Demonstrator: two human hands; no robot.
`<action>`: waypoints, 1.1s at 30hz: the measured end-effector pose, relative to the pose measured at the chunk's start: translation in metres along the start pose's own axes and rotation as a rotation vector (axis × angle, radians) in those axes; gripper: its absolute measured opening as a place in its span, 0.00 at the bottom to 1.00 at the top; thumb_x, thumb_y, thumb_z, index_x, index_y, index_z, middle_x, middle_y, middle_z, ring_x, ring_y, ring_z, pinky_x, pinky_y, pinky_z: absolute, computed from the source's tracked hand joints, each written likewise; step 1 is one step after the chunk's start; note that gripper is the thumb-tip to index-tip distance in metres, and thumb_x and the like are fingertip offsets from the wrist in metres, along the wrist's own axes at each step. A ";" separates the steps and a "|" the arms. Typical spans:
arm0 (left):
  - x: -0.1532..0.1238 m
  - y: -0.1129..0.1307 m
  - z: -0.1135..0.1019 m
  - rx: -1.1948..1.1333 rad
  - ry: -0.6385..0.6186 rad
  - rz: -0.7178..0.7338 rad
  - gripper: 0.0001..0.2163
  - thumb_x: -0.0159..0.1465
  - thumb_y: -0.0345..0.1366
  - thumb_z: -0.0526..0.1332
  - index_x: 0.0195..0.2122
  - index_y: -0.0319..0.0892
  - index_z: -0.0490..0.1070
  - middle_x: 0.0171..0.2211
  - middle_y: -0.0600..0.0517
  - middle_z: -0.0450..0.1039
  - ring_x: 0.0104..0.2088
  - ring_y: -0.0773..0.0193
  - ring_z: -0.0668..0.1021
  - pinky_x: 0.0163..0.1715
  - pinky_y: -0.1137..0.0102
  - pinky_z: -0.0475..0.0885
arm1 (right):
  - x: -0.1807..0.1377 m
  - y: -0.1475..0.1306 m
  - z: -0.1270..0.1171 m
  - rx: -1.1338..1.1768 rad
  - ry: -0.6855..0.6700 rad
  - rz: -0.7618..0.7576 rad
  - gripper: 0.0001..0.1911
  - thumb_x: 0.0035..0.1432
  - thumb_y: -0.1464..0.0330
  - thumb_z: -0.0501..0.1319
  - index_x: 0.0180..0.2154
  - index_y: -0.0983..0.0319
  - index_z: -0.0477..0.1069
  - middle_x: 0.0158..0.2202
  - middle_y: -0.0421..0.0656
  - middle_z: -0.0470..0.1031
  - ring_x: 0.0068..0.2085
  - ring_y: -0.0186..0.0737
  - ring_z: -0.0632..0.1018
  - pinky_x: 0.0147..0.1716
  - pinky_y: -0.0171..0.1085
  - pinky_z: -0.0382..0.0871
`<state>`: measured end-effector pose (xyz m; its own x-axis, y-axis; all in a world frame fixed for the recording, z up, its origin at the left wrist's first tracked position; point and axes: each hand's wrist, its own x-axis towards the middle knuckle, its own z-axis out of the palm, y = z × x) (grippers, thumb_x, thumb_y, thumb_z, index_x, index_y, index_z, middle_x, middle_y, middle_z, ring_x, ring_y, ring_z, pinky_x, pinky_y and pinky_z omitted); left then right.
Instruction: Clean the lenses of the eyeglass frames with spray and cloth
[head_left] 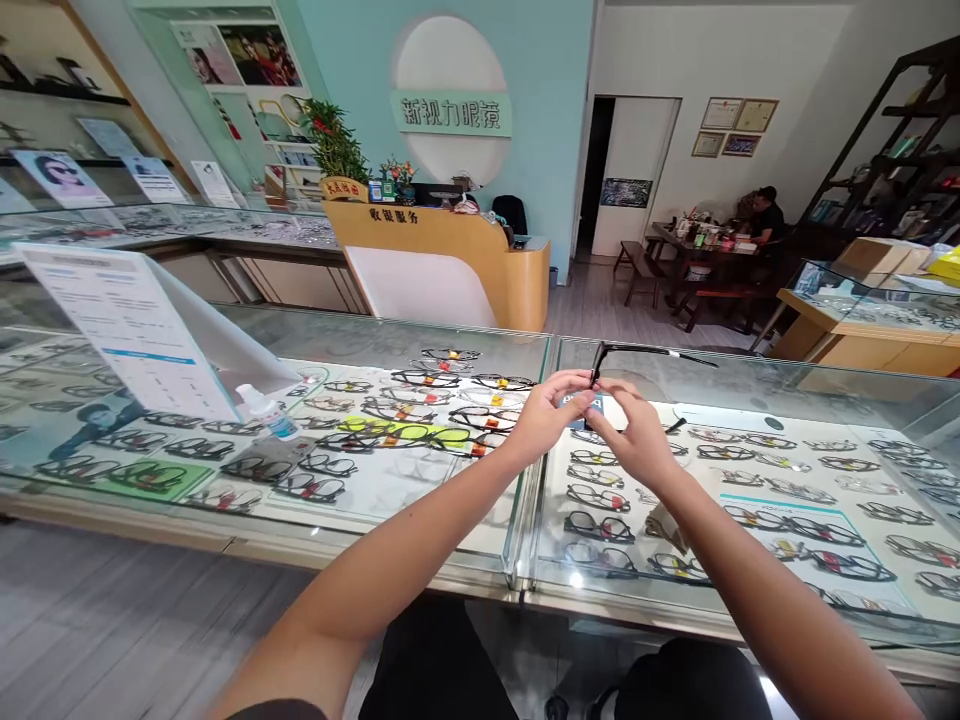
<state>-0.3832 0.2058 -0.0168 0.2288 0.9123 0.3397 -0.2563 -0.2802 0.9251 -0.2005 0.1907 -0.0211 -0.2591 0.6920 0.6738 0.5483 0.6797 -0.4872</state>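
Note:
A pair of black-framed eyeglasses (637,350) is held up over the glass display counter, one temple pointing away to the right. My left hand (551,412) pinches the frame from the left, fingers bent and closed. From the other side, my right hand (634,428) grips it too, thumb and fingers closed near the left fingertips. Most of the front of the frame is hidden by my fingers. Rows of eyeglasses (598,498) lie in the counter beneath my hands. A crumpled beige cloth (666,526) sits by my right forearm.
A folded white sign (150,325) and a small white bottle (268,412) stand on the counter at left. Beyond are a wooden cashier desk (435,240) and a dark table (701,240) with a seated person (766,218). A cardboard box (881,260) rests on the right-hand case.

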 end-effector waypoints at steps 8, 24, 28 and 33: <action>-0.020 0.036 -0.008 0.375 -0.085 0.169 0.19 0.73 0.49 0.66 0.60 0.49 0.81 0.67 0.42 0.73 0.70 0.47 0.72 0.68 0.53 0.70 | 0.002 0.012 -0.009 0.028 0.134 -0.037 0.16 0.67 0.58 0.65 0.51 0.59 0.79 0.52 0.54 0.83 0.53 0.56 0.83 0.57 0.54 0.76; -0.139 0.081 -0.295 0.799 1.289 0.095 0.27 0.58 0.44 0.75 0.50 0.43 0.62 0.54 0.37 0.73 0.66 0.32 0.69 0.60 0.46 0.63 | 0.009 0.029 -0.027 -0.044 0.177 0.105 0.18 0.68 0.58 0.61 0.55 0.55 0.80 0.52 0.50 0.81 0.57 0.58 0.79 0.58 0.55 0.71; -0.141 0.083 -0.295 0.769 1.110 0.064 0.25 0.54 0.55 0.75 0.36 0.49 0.61 0.34 0.44 0.73 0.49 0.34 0.79 0.45 0.49 0.70 | 0.010 0.035 -0.028 -0.055 0.192 0.106 0.19 0.68 0.58 0.61 0.54 0.56 0.80 0.52 0.51 0.81 0.57 0.59 0.79 0.60 0.58 0.69; -0.114 0.095 -0.268 0.663 0.781 0.165 0.22 0.62 0.58 0.68 0.33 0.50 0.59 0.25 0.52 0.63 0.33 0.47 0.76 0.37 0.55 0.68 | 0.012 0.040 -0.029 -0.068 0.208 0.104 0.19 0.67 0.59 0.60 0.55 0.58 0.80 0.52 0.53 0.81 0.56 0.59 0.78 0.61 0.60 0.68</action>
<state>-0.6853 0.1557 -0.0131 -0.4956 0.7207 0.4848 0.3933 -0.3115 0.8651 -0.1591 0.2191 -0.0159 -0.0331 0.6877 0.7252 0.6178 0.5845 -0.5260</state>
